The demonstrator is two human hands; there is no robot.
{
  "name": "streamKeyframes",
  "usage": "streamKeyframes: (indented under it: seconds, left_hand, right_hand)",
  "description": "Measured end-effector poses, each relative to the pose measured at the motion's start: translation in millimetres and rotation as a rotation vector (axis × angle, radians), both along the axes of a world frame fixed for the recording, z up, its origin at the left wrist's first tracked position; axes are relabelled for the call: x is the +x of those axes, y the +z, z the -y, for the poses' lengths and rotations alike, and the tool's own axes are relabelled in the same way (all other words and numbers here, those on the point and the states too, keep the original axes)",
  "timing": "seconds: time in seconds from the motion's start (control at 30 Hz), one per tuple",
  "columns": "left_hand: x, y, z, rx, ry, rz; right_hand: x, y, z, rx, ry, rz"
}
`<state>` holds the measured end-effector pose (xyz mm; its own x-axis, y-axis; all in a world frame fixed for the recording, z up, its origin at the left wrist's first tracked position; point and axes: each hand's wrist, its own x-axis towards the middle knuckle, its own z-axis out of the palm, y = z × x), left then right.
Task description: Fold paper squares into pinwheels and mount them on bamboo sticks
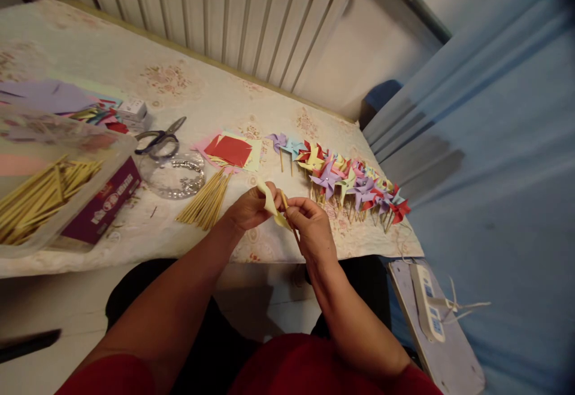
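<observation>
My left hand [252, 208] is closed on a pale yellow paper pinwheel [268, 198], its blades curled between the fingers. Held in my right hand [312, 227] is a thin wooden stick [295, 236], slanting with its upper end against the paper. Whether a pin joins the two is too small to tell. Left of my hands lies a fanned bundle of wooden sticks [207, 202], and beyond it a stack of coloured paper squares [229, 150] with red on top. To the right, many finished pinwheels [354, 185] in purple, red, yellow and blue lie in a row on the table.
A round clear dish of small shiny pieces [173, 176] sits beside scissors [162, 140]. At the left stands a clear plastic box [108, 179] with more sticks, near paper scraps and a small white box [133, 110]. A power strip [426, 302] rests on a stool at the right.
</observation>
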<state>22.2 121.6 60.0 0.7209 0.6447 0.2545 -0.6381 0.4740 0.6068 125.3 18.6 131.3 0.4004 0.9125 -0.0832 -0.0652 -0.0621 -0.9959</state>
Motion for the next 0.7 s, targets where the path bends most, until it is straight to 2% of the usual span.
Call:
streamKeyframes:
  seconds: [0.53, 0.7]
  left_hand:
    - [1.6, 4.7, -1.1, -0.057, 0.0, 0.0]
    - [2.1, 4.0, -1.3, -0.025, 0.0, 0.022]
  right_hand:
    - [-5.0, 3.6, 2.5, 0.024, 0.054, 0.033]
    - [-6.2, 5.6, 1.7, 0.012, 0.055, 0.028]
